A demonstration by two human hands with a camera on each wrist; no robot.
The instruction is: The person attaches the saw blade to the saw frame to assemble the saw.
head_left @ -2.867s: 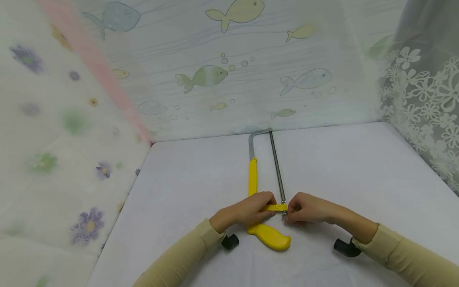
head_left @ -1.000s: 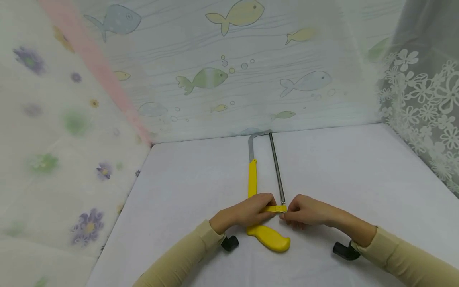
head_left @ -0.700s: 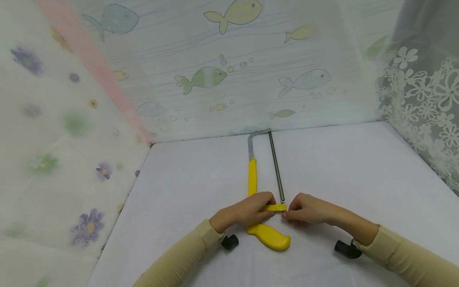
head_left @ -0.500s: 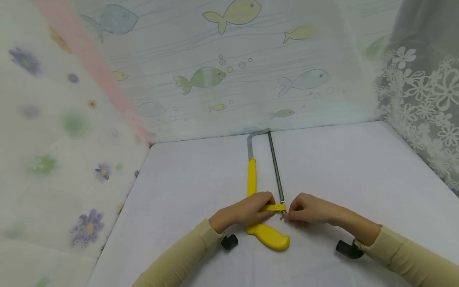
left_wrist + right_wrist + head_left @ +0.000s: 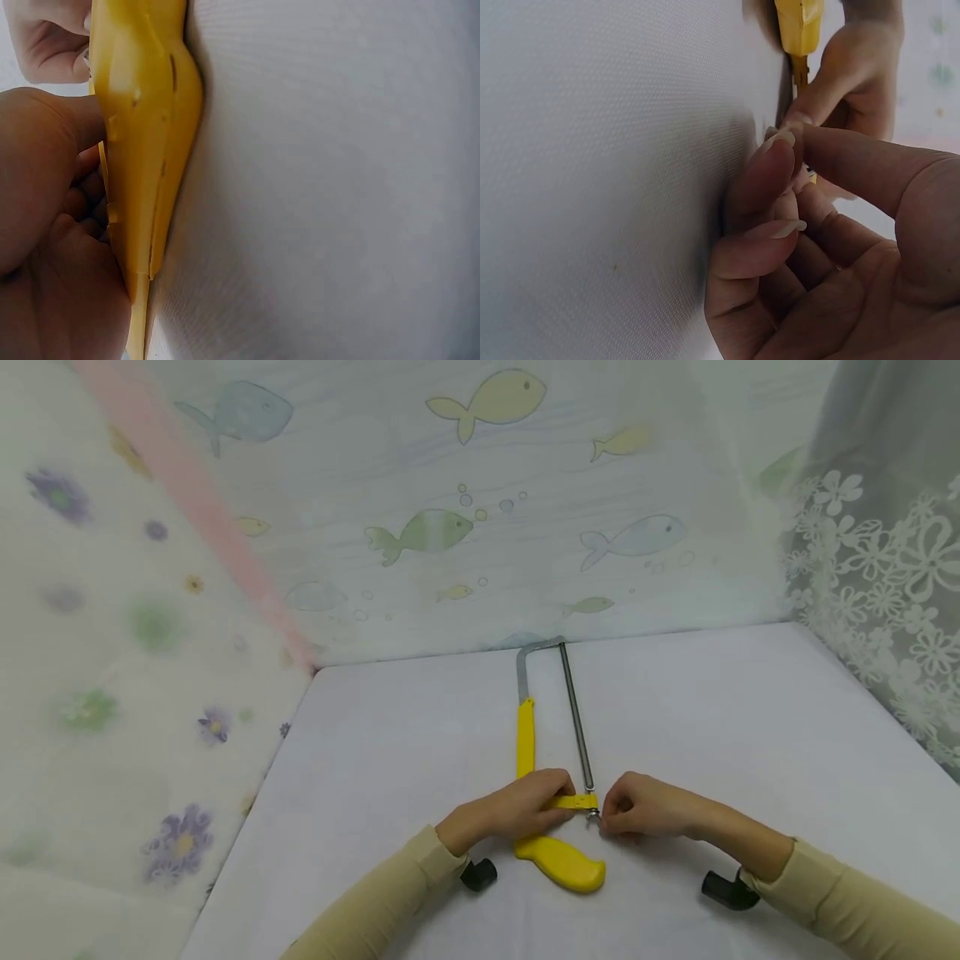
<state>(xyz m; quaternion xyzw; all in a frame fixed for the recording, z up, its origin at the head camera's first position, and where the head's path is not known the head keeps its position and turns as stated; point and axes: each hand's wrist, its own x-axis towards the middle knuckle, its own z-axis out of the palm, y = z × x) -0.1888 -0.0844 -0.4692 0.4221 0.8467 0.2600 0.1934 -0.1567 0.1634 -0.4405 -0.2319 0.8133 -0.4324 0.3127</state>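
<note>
A hacksaw [image 5: 526, 735] with a yellow frame and grey metal front bow lies on the white table, its blade [image 5: 576, 718] on the right side. My left hand [image 5: 525, 806] grips the yellow frame just ahead of the handle [image 5: 566, 864]; the left wrist view shows the thumb against the yellow handle part [image 5: 146, 135]. At the blade's near end, behind the yellow arm [image 5: 576, 802], sits a small metal wing nut [image 5: 592, 818]. My right hand [image 5: 648, 806] has thumb and forefinger together at the wing nut, which its fingers mostly hide in the right wrist view.
The white-covered table [image 5: 405, 735] runs back to a fish-print curtain [image 5: 480, 560]. A flowered curtain [image 5: 150, 693] hangs at the left and a lace one [image 5: 885, 568] at the right. Black wrist mounts [image 5: 729, 890] hang under both sleeves.
The right fingers turn at the wing nut, which was covered a second ago and shows again now. The left hand and hacksaw stay in place; the head view has tilted slightly.
</note>
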